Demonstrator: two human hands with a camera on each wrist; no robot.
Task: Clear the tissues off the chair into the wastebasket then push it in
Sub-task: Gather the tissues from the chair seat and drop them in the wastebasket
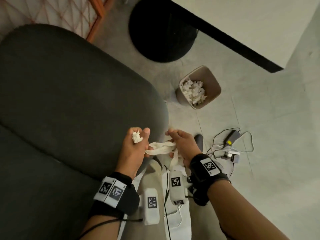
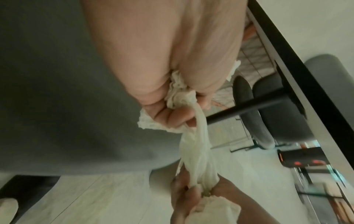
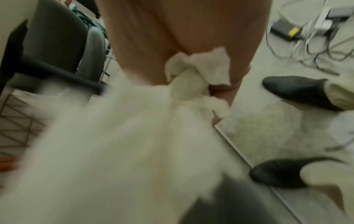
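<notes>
Right now both hands, left hand [image 1: 133, 146] and right hand [image 1: 180, 144], grip twisted tissues [image 1: 161, 148] beyond the chair [image 1: 69, 87] edge.

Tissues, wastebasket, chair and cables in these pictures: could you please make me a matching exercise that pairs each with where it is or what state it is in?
Things:
1. twisted tissue
2. wastebasket
3. chair seat
4. cables

Places or states:
A. dark grey, nothing lying on it, beside the left hand
B. in a tangle on the floor, past the right hand
C. stretched between both hands
D. on the floor, with white crumpled tissues inside

Pairs: 1-C, 2-D, 3-A, 4-B
</notes>
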